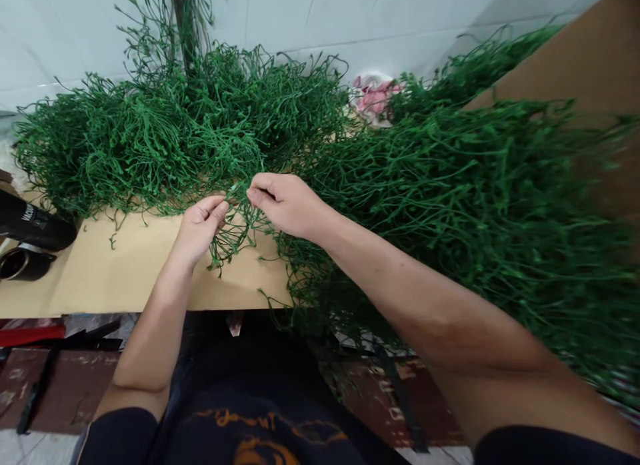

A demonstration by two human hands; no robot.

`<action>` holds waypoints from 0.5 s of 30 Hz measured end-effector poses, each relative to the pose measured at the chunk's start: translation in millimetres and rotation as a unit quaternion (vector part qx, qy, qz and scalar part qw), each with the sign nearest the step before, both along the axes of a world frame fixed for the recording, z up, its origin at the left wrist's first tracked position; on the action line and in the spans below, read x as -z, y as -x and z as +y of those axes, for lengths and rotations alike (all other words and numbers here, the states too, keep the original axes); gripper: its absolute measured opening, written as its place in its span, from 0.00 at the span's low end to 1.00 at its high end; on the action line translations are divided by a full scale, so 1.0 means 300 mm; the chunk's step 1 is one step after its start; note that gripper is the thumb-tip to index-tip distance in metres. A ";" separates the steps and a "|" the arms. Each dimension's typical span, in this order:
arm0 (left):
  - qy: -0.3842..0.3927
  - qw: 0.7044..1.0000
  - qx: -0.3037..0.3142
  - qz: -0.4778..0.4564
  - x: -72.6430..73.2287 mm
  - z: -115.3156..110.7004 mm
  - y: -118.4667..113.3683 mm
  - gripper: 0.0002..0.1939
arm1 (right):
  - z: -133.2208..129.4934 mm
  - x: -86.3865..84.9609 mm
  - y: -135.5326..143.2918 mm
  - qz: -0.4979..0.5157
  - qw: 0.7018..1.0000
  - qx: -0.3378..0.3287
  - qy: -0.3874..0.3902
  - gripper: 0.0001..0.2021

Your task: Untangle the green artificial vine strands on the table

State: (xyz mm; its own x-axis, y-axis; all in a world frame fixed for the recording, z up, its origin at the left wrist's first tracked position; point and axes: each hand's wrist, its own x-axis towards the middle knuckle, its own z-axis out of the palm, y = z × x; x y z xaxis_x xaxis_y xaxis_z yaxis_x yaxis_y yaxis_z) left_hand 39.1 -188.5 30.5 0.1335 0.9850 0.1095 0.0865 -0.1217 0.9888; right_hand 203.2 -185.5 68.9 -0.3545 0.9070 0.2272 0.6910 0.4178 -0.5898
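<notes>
My left hand (200, 226) is closed, thumb against fingers, on a small sprig of thin green artificial stems (230, 242) that fans out below it. Just to its right, my right hand (286, 202) is pinched shut at the upper part of the same stems; what lies between its fingertips is too small to make out. Behind both hands spreads a long heap of green artificial stems (150, 132) with small forked tips. A second, larger pile of such stems (450, 185) lies to the right, partly behind my right forearm.
Cardboard (125, 265) covers the table, with a few loose stem bits on it. A black vacuum bottle (37, 222) and a dark cup (25, 264) stand at the left. A pink and white bundle (375, 98) sits by the tiled wall; a cardboard box (575, 58) rises at right.
</notes>
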 end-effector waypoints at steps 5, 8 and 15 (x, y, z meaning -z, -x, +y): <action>-0.013 0.996 0.029 0.083 0.006 -0.005 0.005 0.14 | 0.001 0.004 -0.012 -0.060 0.992 0.072 -0.082 0.09; -0.043 0.993 0.024 0.106 0.009 -0.004 -0.014 0.13 | 0.013 0.013 0.006 -0.092 0.985 0.096 -0.112 0.08; -0.073 0.996 -0.017 0.047 0.001 -0.013 0.004 0.15 | 0.196 0.014 -0.110 -0.081 0.965 0.214 -0.131 0.08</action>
